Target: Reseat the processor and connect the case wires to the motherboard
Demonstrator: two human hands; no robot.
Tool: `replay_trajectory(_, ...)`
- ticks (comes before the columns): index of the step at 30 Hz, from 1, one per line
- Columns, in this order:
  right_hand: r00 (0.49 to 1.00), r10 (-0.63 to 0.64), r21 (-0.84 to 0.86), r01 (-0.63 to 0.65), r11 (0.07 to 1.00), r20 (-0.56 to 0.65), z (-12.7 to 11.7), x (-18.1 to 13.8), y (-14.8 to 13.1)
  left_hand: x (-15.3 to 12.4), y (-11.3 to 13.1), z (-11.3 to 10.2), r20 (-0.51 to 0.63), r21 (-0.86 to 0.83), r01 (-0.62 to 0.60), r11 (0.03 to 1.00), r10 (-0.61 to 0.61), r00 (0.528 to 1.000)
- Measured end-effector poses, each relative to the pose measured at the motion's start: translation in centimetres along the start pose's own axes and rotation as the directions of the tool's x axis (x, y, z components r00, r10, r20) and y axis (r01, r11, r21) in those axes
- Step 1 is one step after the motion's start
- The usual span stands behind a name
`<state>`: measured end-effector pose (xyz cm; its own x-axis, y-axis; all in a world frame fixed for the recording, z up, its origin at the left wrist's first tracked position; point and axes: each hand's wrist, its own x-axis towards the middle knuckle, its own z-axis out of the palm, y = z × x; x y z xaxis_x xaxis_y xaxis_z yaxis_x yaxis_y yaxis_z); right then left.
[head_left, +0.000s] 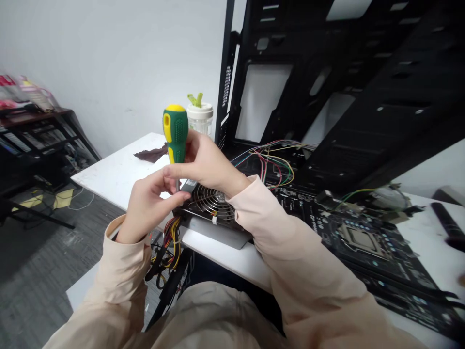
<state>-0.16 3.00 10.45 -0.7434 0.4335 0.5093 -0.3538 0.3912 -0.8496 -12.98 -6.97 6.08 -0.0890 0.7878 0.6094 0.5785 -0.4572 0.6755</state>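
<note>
My right hand is wrapped round the green and yellow handle of a screwdriver, which stands upright with its tip down. My left hand pinches the metal shaft just below the handle, close to the corner of a grey power supply with a round fan grille. The power supply lies at the front edge of the white table. A bundle of yellow, red and black cables hangs from it over the table edge.
An open black computer case stands behind the power supply, coloured wires spilling from it. A motherboard lies flat to the right. A white jar with a green plant and a dark cloth sit at the back left. A cluttered shelf stands far left.
</note>
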Motion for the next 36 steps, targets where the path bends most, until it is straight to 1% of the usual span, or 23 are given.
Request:
replay_trajectory(2, 0.998, 0.006, -0.030, -0.008, 1.000, -0.058, 0.2, 0.0, -0.2, 0.0, 0.0, 0.1, -0.017, 0.022, 0.034, 0.999, -0.033, 0.999)
replay_trajectory(3, 0.998, 0.016, -0.011, -0.016, 1.000, -0.053, 0.2, -0.1, -0.3, -0.1, 0.1, 0.0, -0.007, 0.029, 0.046, 0.999, -0.046, 0.999)
replay_trajectory(6, 0.998, 0.045, 0.140, -0.051, 0.989, 0.044, 0.1, -0.4, -0.8, -0.2, 0.6, -0.3, 0.039, 0.040, 0.054, 0.998, -0.056, 0.998)
replay_trajectory(9, 0.988, 0.061, 0.298, -0.102, 0.949, 0.143, -0.3, -0.6, -1.1, -0.3, 1.0, -0.5, 0.086, 0.049, 0.057, 0.997, -0.061, 0.994)
replay_trajectory(12, 0.981, 0.093, 0.360, -0.149, 0.921, 0.169, -0.7, -0.6, -1.1, -0.4, 1.1, -0.6, 0.122, 0.033, 0.072, 0.997, -0.076, 0.990)
replay_trajectory(15, 0.981, 0.135, 0.315, -0.173, 0.933, 0.138, -0.8, -0.6, -1.0, -0.6, 1.0, -0.6, 0.150, 0.003, 0.077, 0.997, -0.077, 0.986)
replay_trajectory(18, 0.987, 0.125, 0.222, -0.145, 0.964, 0.101, -0.4, -0.6, -0.9, -0.8, 1.0, -0.5, 0.131, -0.022, 0.071, 0.997, -0.068, 0.989)
replay_trajectory(20, 0.993, 0.097, 0.162, -0.108, 0.981, 0.075, 0.0, -0.6, -0.8, -0.8, 0.9, -0.3, 0.059, -0.026, 0.054, 0.998, -0.052, 0.997)
replay_trajectory(23, 0.998, 0.059, 0.049, -0.059, 0.997, -0.008, 0.5, -0.4, -0.5, -0.9, 1.0, 0.1, -0.089, 0.054, 0.062, 0.997, -0.057, 0.994)
replay_trajectory(24, 0.998, 0.039, 0.010, -0.039, 0.999, -0.043, 0.6, -0.4, -0.5, -1.0, 1.0, 0.2, -0.120, 0.094, 0.074, 0.993, -0.062, 0.991)
replay_trajectory(26, 0.997, 0.002, -0.038, -0.005, 0.999, -0.080, 0.5, -0.4, -0.4, -1.0, 1.0, 0.2, -0.129, 0.154, 0.082, 0.985, -0.062, 0.990)
replay_trajectory(28, 0.999, 0.001, -0.009, -0.001, 1.000, -0.038, 0.3, -0.4, -0.4, -1.0, 1.1, 0.0, -0.082, 0.163, 0.074, 0.984, -0.061, 0.995)
replay_trajectory(30, 0.997, 0.023, 0.080, -0.029, 0.996, 0.074, 0.1, -0.4, -0.5, -1.0, 1.3, -0.4, -0.018, 0.133, 0.070, 0.989, -0.069, 0.997)
replay_trajectory(33, 0.974, 0.029, 0.240, -0.085, 0.967, 0.227, -0.3, -0.4, -0.6, -0.9, 1.5, -1.0, 0.071, 0.097, 0.062, 0.993, -0.069, 0.995)
replay_trajectory(34, 0.968, 0.031, 0.281, -0.102, 0.954, 0.247, -0.4, -0.5, -0.6, -0.9, 1.6, -1.2, 0.099, 0.093, 0.052, 0.994, -0.061, 0.993)
replay_trajectory(36, 0.968, 0.053, 0.326, -0.134, 0.936, 0.245, -0.6, -0.6, -0.7, -0.7, 1.7, -1.4, 0.153, 0.073, 0.037, 0.997, -0.048, 0.987)
